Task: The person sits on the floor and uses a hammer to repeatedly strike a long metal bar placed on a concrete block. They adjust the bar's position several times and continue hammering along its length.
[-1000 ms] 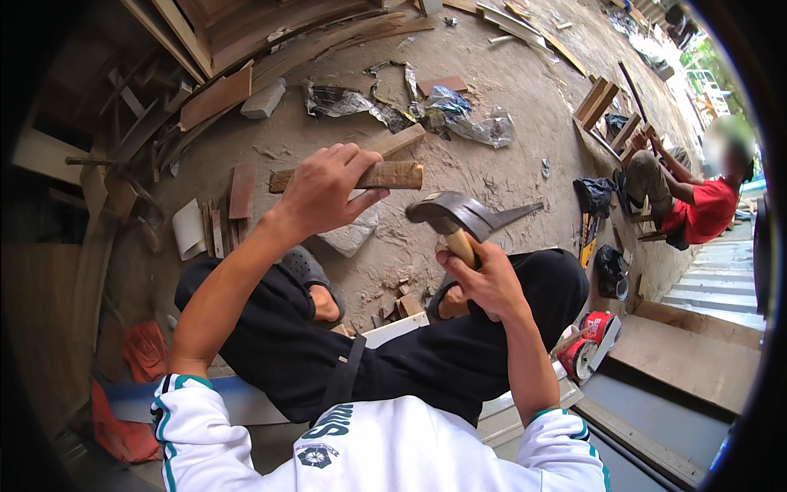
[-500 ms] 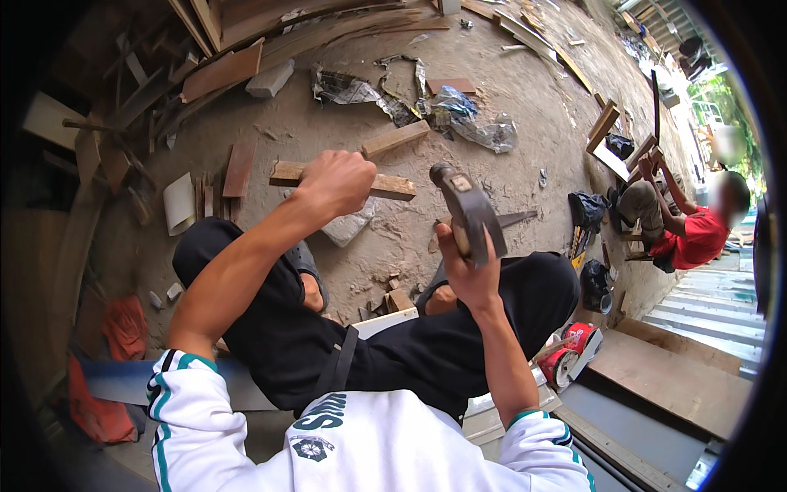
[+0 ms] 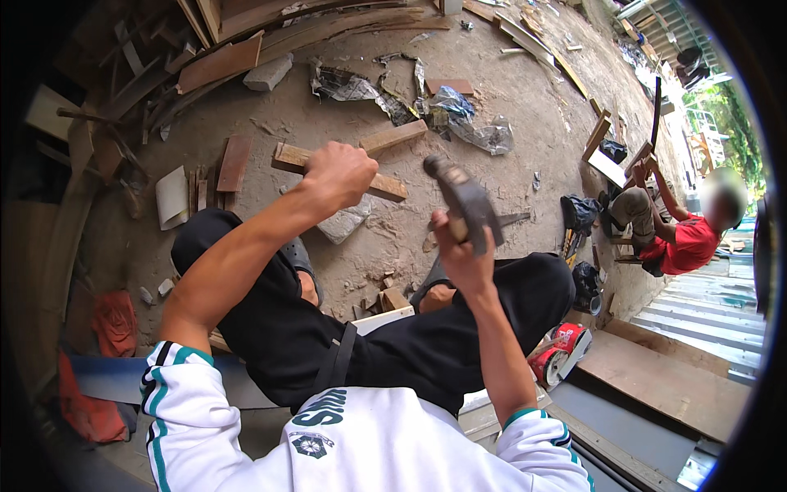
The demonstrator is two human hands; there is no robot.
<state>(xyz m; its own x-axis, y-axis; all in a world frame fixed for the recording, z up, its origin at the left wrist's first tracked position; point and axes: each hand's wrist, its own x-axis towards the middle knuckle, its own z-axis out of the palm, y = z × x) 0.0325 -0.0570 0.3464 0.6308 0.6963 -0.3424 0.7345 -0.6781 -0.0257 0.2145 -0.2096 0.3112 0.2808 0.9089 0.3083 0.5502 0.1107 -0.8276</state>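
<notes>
My left hand [image 3: 339,174] is closed over the middle of a short wooden block [image 3: 387,188], whose two ends stick out past the fist. Below that block, near my feet, lies a pale grey stone [image 3: 345,221]. In my right hand [image 3: 467,261] a claw hammer [image 3: 469,199] is gripped upright, its dark head raised above my right knee, to the right of the block. The fingers wrap its handle, most of which is hidden. Another wooden piece [image 3: 393,136] lies just beyond my left fist. Behind the hammer, the pointed end of a dark blade-like thing [image 3: 515,219] shows.
Crumpled plastic sheeting [image 3: 484,131] and a flat brown board [image 3: 235,162] lie on the dirt floor. Long planks [image 3: 320,41] are stacked at the far left. A red can [image 3: 566,340] stands by my right leg. At the right a seated person in a red shirt [image 3: 689,246] handles wood.
The hammer has shifted slightly left and tilted a little. The block's right end sits slightly lower and its left end higher. Both hands keep their grips.
</notes>
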